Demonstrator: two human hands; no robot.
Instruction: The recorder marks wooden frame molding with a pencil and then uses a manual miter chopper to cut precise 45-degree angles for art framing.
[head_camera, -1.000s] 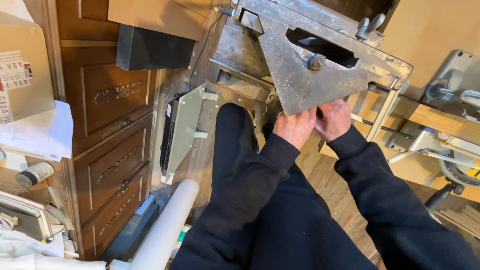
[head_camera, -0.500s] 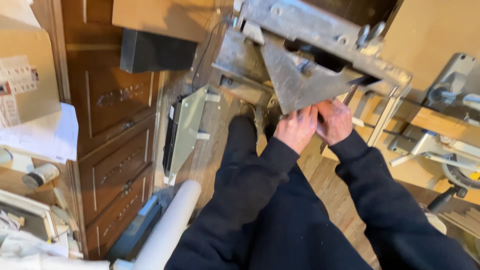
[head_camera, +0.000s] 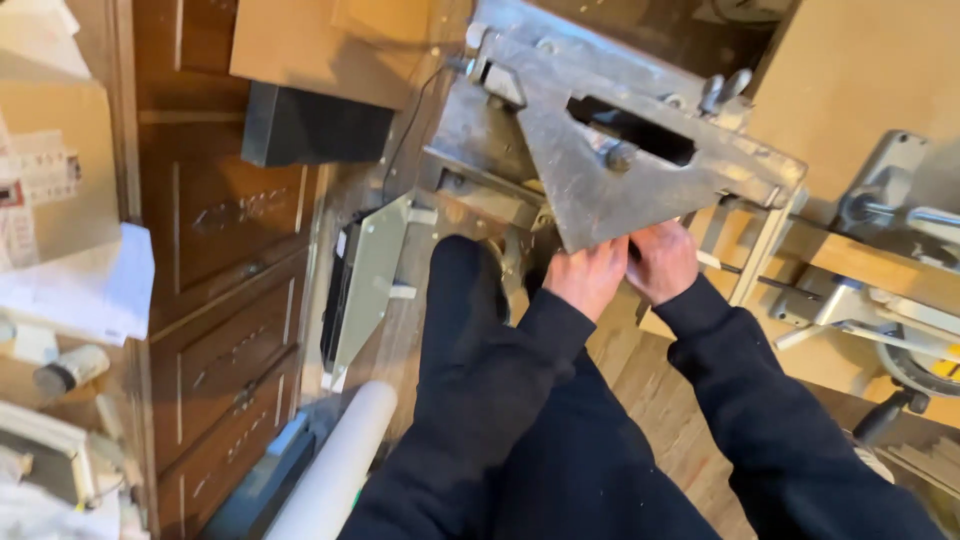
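Fingers of both hands tucked up under the lower edge of the grey metal plate (head_camera: 610, 170); spread or curled, cannot tell, since the tips are hidden behind the metal. Left hand (head_camera: 588, 276) against the underside near the plate's lowest corner, knuckles facing the camera. Right hand (head_camera: 662, 260) just beside it, touching the same edge, the two hands nearly meeting. Plate tilted, slotted through the middle, with a bolt (head_camera: 617, 154) on its face, sitting atop a metal machine frame (head_camera: 480, 150). Dark sleeves leading down to both wrists. Wooden drawers (head_camera: 230, 330) at left, white roll (head_camera: 335, 470) on the floor.
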